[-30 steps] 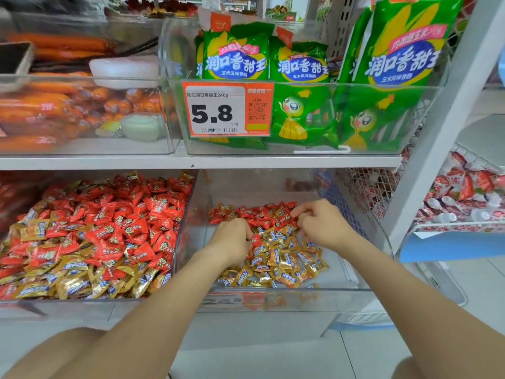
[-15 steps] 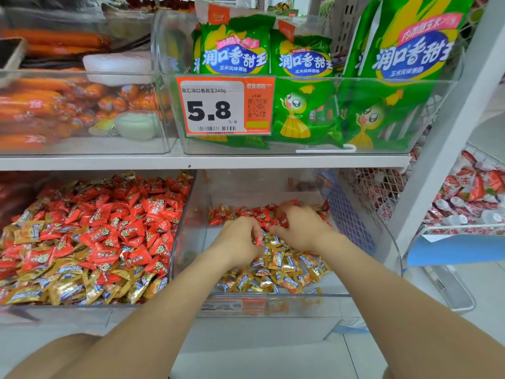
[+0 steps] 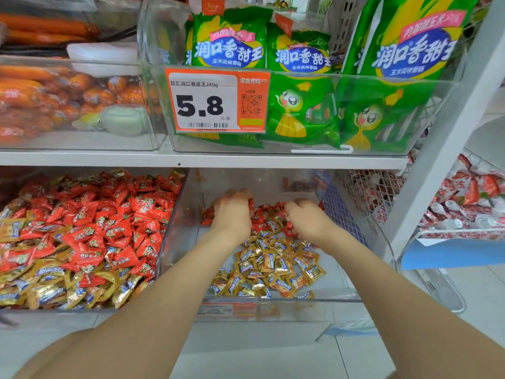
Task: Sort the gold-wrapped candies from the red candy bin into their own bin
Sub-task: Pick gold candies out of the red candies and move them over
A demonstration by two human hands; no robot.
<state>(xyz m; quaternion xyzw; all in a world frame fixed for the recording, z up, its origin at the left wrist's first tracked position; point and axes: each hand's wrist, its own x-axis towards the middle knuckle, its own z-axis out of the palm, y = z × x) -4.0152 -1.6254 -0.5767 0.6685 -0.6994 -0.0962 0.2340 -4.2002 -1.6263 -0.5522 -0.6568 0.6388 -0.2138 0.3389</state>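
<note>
Lower shelf, two bins. In the clear bin [image 3: 341, 283], gold-wrapped candies [image 3: 273, 266] lie at 6 o'clock and red candies [image 3: 263, 216] at 12 o'clock. The left hand [image 3: 232, 212] and right hand [image 3: 306, 220] curl their fingers into the red; whether they grip cannot be told. At 9 o'clock, the red candy bin [image 3: 82, 314] holds both colours. Above, the price tag [image 3: 216, 101] reads "双汇润口香甜王240g, 5.8".

Green snack bags [image 3: 229, 36] in clear upper bin [image 3: 155, 50], orange price tag [image 3: 217, 101] on its front; orange sausages [image 3: 27, 91] left, strawberry-print packets [image 3: 470, 198] right
</note>
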